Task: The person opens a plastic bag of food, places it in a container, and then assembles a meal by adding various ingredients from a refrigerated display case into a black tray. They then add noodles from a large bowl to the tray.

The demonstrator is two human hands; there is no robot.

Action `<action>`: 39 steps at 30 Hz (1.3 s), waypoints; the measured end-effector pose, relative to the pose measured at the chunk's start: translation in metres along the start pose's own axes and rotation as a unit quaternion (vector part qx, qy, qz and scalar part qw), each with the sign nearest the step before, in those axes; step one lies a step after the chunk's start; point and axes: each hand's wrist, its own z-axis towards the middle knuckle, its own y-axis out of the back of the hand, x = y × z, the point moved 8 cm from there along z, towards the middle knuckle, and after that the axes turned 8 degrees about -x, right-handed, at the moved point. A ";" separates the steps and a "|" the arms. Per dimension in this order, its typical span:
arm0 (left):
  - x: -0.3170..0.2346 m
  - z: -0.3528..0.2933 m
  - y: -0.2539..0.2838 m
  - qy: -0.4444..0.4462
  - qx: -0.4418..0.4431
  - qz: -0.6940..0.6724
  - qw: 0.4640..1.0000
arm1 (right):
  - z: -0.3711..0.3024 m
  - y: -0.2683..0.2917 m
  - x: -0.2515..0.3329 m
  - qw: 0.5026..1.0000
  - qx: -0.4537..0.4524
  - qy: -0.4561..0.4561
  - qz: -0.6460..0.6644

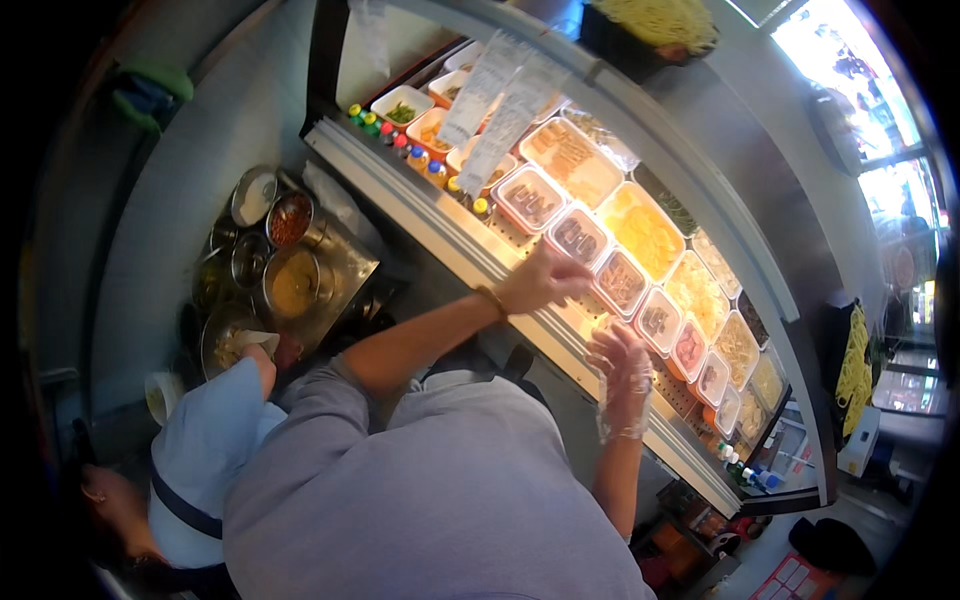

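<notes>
My left hand (545,281) is bare and reaches over the front edge of a lit food counter. Its fingers are loosely bent and apart, beside a small tray of dark food strips (579,236), with nothing visible in them. A clear plastic glove covers my right hand (622,370), held lower along the same edge. Its fingers curve loosely toward the left hand, near a tray of brown sliced food (621,281) and a tray of greyish food (658,319). Glare blurs the fingertips of the glove. The two hands are apart.
Larger trays hold yellow slices (643,232) and pale shreds (698,298). Paper slips (500,115) hang above a row of capped bottles (418,158). At left, a co-worker's hand (262,365) works over a metal bowl (213,340), near several bowls. A metal frame (690,130) borders the counter.
</notes>
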 end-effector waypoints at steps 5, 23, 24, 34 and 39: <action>0.032 -0.025 -0.022 -0.117 -0.008 0.061 0.991 | 0.001 -0.036 0.005 0.989 0.115 -0.064 0.062; 0.070 -0.028 0.075 -0.072 -0.200 0.058 0.975 | 0.006 -0.096 -0.032 0.955 0.214 -0.138 -0.149; 0.069 -0.027 0.079 -0.075 -0.218 0.067 0.971 | -0.001 -0.096 -0.031 0.944 0.240 -0.106 -0.198; 0.060 -0.021 0.082 -0.072 -0.262 -0.001 0.962 | 0.003 -0.046 -0.013 0.956 0.057 0.094 -0.271; 0.068 -0.024 0.044 0.001 -0.013 -0.246 0.969 | -0.009 -0.082 -0.009 0.981 0.159 -0.061 0.093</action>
